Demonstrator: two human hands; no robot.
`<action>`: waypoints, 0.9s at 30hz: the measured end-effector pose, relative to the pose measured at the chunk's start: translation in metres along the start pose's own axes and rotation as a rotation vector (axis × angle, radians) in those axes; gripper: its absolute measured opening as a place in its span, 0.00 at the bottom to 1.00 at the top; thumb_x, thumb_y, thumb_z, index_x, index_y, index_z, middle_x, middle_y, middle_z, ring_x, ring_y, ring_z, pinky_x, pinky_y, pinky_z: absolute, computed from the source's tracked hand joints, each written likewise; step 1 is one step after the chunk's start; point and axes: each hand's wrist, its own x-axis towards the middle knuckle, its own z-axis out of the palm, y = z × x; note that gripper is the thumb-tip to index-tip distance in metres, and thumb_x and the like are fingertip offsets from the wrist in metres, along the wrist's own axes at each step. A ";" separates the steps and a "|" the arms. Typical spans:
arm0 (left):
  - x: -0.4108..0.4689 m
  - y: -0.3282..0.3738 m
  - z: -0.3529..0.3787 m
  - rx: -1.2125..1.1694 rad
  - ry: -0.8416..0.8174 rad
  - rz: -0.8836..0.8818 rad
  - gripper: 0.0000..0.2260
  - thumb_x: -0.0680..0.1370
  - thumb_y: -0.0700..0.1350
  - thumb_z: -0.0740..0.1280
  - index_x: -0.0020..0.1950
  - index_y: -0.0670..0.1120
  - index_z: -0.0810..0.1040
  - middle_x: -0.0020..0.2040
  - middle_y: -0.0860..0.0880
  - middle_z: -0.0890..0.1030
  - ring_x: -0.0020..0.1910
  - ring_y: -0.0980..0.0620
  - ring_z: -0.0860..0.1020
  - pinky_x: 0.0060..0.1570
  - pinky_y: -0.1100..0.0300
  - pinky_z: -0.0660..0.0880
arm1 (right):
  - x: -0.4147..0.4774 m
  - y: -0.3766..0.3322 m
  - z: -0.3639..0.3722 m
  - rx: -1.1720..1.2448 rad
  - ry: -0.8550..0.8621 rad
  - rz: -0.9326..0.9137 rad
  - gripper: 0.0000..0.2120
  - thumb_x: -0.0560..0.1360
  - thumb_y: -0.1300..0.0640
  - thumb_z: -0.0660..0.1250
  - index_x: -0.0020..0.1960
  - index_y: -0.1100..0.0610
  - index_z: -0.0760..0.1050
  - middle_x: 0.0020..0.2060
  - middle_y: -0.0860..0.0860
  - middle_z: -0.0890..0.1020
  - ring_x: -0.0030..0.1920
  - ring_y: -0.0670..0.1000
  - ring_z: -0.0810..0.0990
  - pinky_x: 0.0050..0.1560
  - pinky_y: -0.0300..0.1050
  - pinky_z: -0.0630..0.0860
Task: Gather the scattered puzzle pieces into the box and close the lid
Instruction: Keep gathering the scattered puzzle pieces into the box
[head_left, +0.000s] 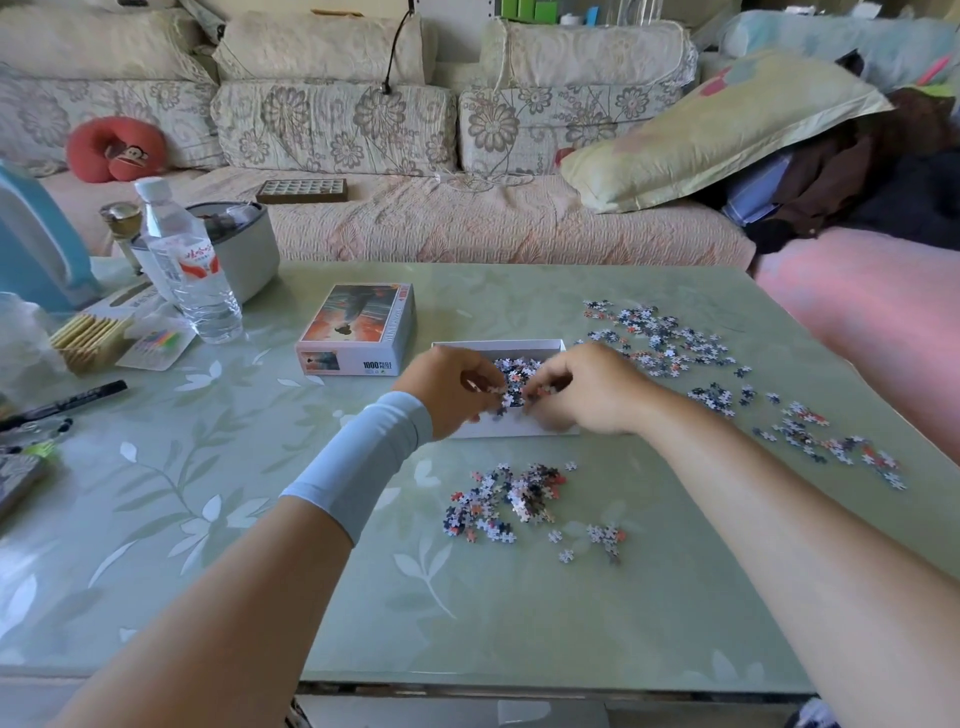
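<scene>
A shallow white box (498, 345) lies open at mid-table with several small puzzle pieces (519, 370) heaped inside. Both my hands hover over it with curled fingers. My left hand (447, 387), a pale blue sleeve at its wrist, holds pieces above the box. My right hand (582, 387) pinches pieces at its fingertips, close to the left hand's. The lid (358, 328), printed with an orange sunset picture, lies to the left of the box. Loose pieces are scattered in a pile near me (506, 501), a small cluster (605, 535) and a spread on the right (660, 332).
The green leaf-patterned table (260, 519) carries a water bottle (187, 265), a white pot (244, 244), a blue jug (36, 244), a black marker (62, 402) and card stacks at the left. More pieces trail along the right edge (826, 441). A sofa stands behind.
</scene>
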 end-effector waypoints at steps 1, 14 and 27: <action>0.004 0.000 0.001 -0.029 0.052 -0.010 0.06 0.72 0.43 0.74 0.47 0.52 0.82 0.39 0.55 0.82 0.33 0.56 0.81 0.40 0.65 0.78 | 0.004 -0.002 -0.001 0.056 0.078 -0.024 0.07 0.69 0.63 0.77 0.45 0.54 0.84 0.35 0.53 0.85 0.32 0.48 0.83 0.38 0.42 0.81; 0.000 -0.006 -0.004 0.208 0.084 0.147 0.09 0.75 0.42 0.70 0.53 0.51 0.81 0.46 0.55 0.80 0.43 0.54 0.77 0.50 0.62 0.74 | 0.019 0.011 0.014 -0.118 0.221 -0.143 0.11 0.74 0.60 0.72 0.54 0.49 0.84 0.50 0.46 0.85 0.49 0.46 0.81 0.46 0.36 0.72; -0.032 -0.006 0.024 0.555 -0.442 0.042 0.29 0.73 0.57 0.70 0.72 0.54 0.67 0.71 0.50 0.67 0.68 0.47 0.69 0.68 0.49 0.67 | -0.026 0.020 0.029 -0.587 -0.200 -0.025 0.18 0.77 0.64 0.62 0.62 0.48 0.78 0.61 0.48 0.76 0.58 0.51 0.76 0.56 0.44 0.75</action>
